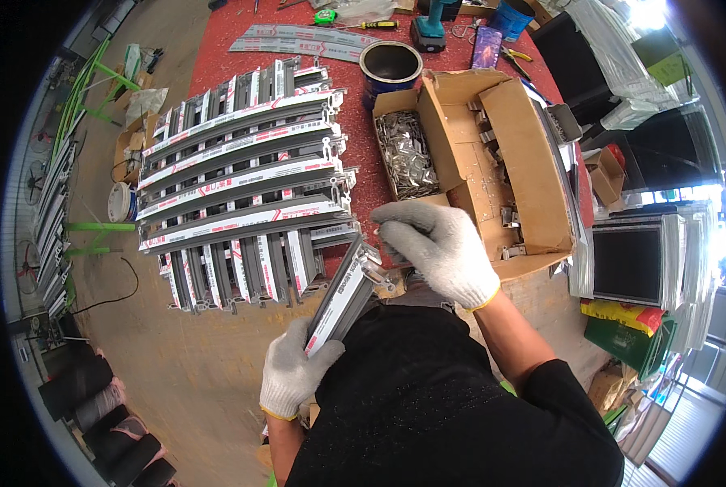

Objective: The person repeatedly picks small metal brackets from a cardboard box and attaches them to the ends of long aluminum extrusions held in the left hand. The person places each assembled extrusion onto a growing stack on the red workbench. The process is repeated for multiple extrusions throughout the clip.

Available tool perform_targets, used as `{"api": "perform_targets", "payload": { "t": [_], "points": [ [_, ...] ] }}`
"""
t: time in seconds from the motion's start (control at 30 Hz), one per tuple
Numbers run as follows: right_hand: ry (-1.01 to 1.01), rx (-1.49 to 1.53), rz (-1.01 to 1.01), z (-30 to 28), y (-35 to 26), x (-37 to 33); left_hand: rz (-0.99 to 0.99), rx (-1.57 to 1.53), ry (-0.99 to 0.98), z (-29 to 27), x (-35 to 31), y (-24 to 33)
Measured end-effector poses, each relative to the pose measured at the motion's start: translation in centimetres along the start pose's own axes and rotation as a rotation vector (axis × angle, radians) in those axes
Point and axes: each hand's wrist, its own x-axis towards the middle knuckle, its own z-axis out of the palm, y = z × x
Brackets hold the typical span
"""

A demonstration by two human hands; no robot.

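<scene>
Two gloved hands sit in the middle of my head view, and I have one profile bar [343,296], grey with white film and red print, held off the table [225,28]. My left hand [294,369] has its grip wrapped round the lower end, thumb along the near side, fingers behind; from there the bar slants up and to the right, most of its length standing clear of the grip. At its upper end sits a metal fitting [373,268], well apart from the left fingers.

My right hand [444,252] is just beside that end, fingers curled and thumb drawn toward the forefinger (something small may be pinched there, but I cannot tell from here, nor whether the grip touches the fitting).

To the left of the right hand, on the red tabletop, I see a stack of similar bars [241,174] laid crosswise. Beyond that hand stand a small carton [395,101] full of shiny metal pieces [408,154] and a larger carton [525,162] with a few more along its inside
</scene>
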Motion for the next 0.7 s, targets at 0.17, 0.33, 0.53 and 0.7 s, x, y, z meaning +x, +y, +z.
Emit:
{"api": "perform_targets", "payload": {
  "t": [0.17,0.33,0.53,0.7],
  "points": [
    [-0.056,-0.012,0.07,0.3,-0.8,0.3,0.03,0.029,-0.013,0.0,0.0,0.4],
    [-0.03,-0.069,0.112,0.5,-0.8,0.1,0.032,0.064,-0.007,0.3,0.0,0.2],
    [-0.103,-0.159,0.052,-0.2,-0.3,0.7,0.034,0.136,0.015,0.6,-0.1,0.3],
    [-0.194,-0.158,-0.057,-0.8,0.4,1.5,0.067,0.195,0.011,0.1,0.0,0.3]
  ]
}}
